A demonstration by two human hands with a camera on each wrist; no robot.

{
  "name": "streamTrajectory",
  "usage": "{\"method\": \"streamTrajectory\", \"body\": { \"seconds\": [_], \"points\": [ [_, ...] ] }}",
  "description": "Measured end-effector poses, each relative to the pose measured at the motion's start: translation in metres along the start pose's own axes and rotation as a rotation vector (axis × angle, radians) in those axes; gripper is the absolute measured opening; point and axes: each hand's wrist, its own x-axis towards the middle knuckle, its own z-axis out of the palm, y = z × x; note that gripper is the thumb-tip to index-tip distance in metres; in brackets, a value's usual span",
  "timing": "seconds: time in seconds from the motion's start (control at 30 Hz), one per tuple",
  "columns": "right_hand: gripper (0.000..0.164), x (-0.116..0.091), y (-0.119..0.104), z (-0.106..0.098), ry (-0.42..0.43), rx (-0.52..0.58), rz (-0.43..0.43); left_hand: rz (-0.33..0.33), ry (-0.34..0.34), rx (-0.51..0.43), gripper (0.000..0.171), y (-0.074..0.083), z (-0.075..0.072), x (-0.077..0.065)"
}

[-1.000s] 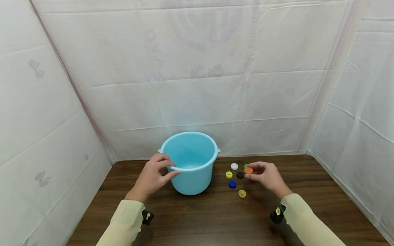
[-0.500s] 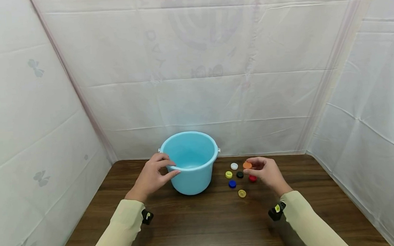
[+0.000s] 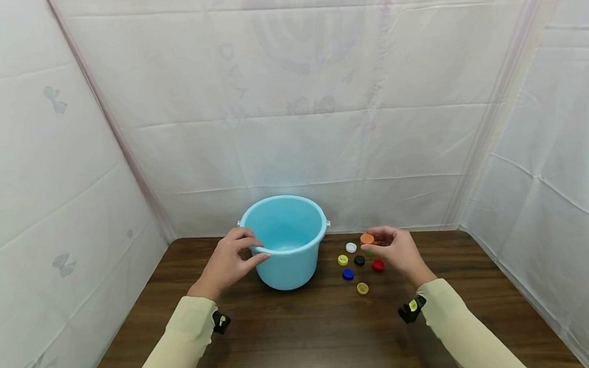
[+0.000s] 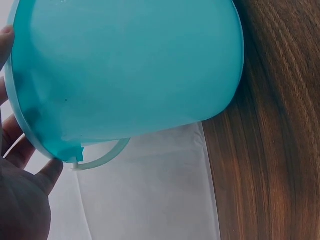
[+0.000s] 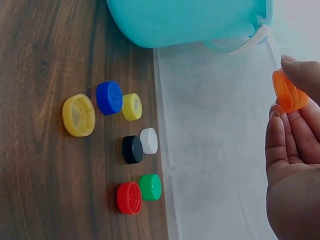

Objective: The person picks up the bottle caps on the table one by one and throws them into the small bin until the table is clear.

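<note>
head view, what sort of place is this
Probably a makeshift recording booth, though that's a guess: pale creased sheeting walls three sides of a dark wood-grain tabletop, and two small black wrist-worn devices are in view.

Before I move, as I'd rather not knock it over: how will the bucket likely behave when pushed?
The bucket looks like plastic and nothing shows inside, so it is probably light for its size. Its round wall shows no sag, so it seems fairly stiff. It narrows downward, so a push high up might tip it.
</note>
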Motion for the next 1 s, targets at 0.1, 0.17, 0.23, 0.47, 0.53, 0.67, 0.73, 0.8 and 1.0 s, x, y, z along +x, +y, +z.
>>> {"method": "streamTrajectory", "body": {
  "seconds": [0.1, 0.17, 0.23, 0.47, 0.53, 0.67, 0.73, 0.8, 1.0],
  "points": [
    [0.051, 0.002, -0.004, 0.000, 0.001, 0.008, -0.004, -0.007, -0.004, 0.000, 0.020, 0.000, -0.001, 0.001],
    [0.051, 0.002, -0.007, 0.000, 0.000, 0.015, -0.006, -0.013, -0.011, -0.001, 0.020, 0.001, -0.001, 0.001],
    [0.050, 0.003, -0.010, 0.001, -0.001, 0.021, -0.009, -0.019, -0.018, -0.004, 0.020, 0.001, -0.001, 0.001],
    [0.051, 0.007, -0.023, 0.004, -0.002, 0.000, -0.020, -0.018, -0.013, -0.006, 0.020, 0.002, -0.001, 0.000],
    [0.050, 0.009, -0.027, 0.005, 0.001, 0.005, -0.019, -0.015, -0.008, -0.005, 0.020, 0.001, -0.001, 0.001],
    [0.049, 0.012, -0.034, 0.008, -0.002, 0.026, -0.012, -0.005, -0.005, 0.004, 0.020, 0.000, -0.001, 0.000],
    [0.048, 0.013, -0.038, 0.010, -0.003, 0.040, -0.013, -0.009, -0.006, 0.009, 0.020, 0.000, -0.001, 0.000],
    [0.048, 0.014, -0.042, 0.012, -0.009, 0.042, -0.027, -0.013, -0.008, 0.010, 0.020, 0.000, -0.002, 0.000],
    [0.047, 0.020, -0.052, 0.016, -0.004, 0.071, -0.042, -0.018, -0.016, -0.001, 0.020, 0.000, -0.001, 0.001]
  ]
}}
